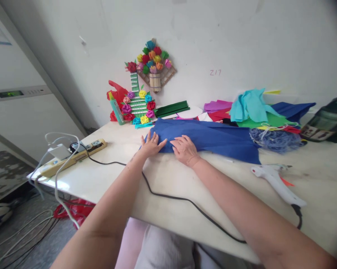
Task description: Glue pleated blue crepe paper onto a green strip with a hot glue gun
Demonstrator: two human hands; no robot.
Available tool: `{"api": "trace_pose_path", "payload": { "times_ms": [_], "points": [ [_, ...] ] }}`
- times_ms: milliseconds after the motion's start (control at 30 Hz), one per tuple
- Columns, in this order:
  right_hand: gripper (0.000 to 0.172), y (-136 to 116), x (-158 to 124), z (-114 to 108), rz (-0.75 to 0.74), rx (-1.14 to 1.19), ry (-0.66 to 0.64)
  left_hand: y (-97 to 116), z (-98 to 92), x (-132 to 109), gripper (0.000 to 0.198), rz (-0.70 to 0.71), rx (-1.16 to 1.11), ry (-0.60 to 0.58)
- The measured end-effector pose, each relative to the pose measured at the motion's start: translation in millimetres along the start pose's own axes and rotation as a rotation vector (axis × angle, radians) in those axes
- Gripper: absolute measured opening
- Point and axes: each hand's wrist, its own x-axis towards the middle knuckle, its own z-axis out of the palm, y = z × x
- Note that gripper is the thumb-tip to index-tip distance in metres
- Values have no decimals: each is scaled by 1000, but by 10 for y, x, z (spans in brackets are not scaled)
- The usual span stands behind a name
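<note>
A long piece of dark blue cloth or paper (213,138) lies spread across the table, its right end reaching a bundle of bluish thin strands. My left hand (151,145) rests flat on its left end, fingers spread. On its front edge, to the right of my left hand, lies my right hand (184,148), palm down with the fingers slightly bent and apart. Neither hand grips anything.
A white glue gun (280,183) lies at the right, its black cable near the front edge. Power strip (73,158) at left. Behind stand a green bottle (116,109), a flower-decorated guitar shape (139,106), coloured sheets (251,106) and a large jar (328,119).
</note>
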Motion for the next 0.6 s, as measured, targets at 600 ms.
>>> {"api": "trace_pose_path", "payload": {
  "times_ms": [600],
  "points": [
    [45, -29, -67, -53, -3, 30, -5, 243, 80, -168, 77, -57, 59, 235]
  ]
}}
